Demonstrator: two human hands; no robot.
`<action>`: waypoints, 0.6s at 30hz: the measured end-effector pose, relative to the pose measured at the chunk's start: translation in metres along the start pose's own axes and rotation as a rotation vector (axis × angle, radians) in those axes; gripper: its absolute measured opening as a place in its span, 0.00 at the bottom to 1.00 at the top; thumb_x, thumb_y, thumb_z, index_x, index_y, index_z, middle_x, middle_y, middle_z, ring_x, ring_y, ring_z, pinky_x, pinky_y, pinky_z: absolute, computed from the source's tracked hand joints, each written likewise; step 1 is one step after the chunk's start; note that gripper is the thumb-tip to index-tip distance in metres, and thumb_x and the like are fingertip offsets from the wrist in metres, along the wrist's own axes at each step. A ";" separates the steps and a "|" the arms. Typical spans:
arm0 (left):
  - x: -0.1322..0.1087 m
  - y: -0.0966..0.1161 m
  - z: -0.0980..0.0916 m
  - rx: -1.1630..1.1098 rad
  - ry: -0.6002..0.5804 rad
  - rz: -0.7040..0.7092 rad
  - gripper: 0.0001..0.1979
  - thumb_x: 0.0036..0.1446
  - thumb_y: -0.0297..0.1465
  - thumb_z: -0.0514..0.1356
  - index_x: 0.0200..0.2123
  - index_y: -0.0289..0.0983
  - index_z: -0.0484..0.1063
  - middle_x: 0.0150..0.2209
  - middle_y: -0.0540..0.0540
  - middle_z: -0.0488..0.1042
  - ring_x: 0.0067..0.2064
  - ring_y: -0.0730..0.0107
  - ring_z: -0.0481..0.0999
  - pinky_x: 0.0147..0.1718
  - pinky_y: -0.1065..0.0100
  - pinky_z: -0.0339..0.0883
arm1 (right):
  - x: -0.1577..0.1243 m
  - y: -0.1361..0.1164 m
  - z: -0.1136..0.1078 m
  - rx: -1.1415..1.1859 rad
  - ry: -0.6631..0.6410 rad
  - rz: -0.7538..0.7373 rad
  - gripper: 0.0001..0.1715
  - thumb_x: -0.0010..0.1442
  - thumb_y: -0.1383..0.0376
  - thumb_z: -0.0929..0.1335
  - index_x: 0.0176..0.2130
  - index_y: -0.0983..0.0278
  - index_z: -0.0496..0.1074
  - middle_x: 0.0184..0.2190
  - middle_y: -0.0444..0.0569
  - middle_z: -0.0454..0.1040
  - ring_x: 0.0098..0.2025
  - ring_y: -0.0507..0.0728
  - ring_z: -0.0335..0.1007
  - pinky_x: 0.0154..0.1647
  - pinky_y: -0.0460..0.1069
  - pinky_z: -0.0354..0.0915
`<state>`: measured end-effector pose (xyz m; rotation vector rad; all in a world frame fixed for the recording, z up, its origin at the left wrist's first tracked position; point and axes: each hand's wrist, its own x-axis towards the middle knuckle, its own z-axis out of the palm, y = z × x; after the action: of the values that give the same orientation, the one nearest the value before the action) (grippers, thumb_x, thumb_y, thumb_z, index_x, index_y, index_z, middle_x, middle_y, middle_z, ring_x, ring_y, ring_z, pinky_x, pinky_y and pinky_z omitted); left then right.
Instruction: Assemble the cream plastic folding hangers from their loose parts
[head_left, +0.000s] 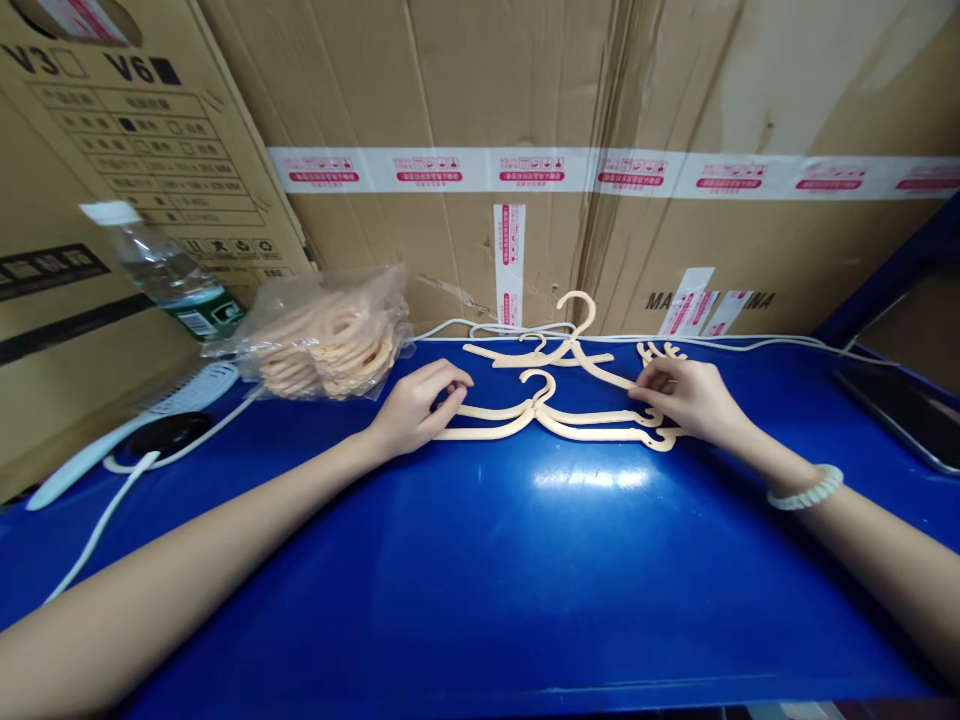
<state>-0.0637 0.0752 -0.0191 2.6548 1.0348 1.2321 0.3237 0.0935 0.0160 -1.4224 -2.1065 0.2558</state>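
My right hand (686,395) pinches the right end of a beige plastic clothes hanger (600,370), whose hook is raised and tilted over the blue tabletop. Below it, two more beige hangers (592,433) lie close together, one in front of the other, and their right ends reach beside my right hand. My left hand (420,405) is by the left ends of those two, fingers loosely curled with a gap to the thumb; it partly hides the ends. Behind, another hanger (534,345) lies flat, partly overlapped by the raised one.
A clear plastic bag of beige hangers (330,340) lies at the left. Near it are a water bottle (169,270), a pale blue long-handled object (135,430) and a black round object (169,435). A white cable runs along the cardboard boxes (420,250). A phone (907,415) lies at right.
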 end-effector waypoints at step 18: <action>-0.004 0.042 0.016 0.098 0.043 -0.024 0.11 0.70 0.29 0.51 0.49 0.35 0.71 0.39 0.42 0.76 0.40 0.61 0.71 0.41 0.60 0.66 | -0.015 -0.052 -0.011 0.161 -0.125 -0.144 0.21 0.55 0.47 0.73 0.27 0.62 0.74 0.25 0.49 0.76 0.27 0.57 0.72 0.30 0.51 0.67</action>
<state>-0.0313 0.0443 -0.0200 2.6896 1.1591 1.2717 0.2931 0.0571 0.0432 -1.1833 -2.2212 0.4566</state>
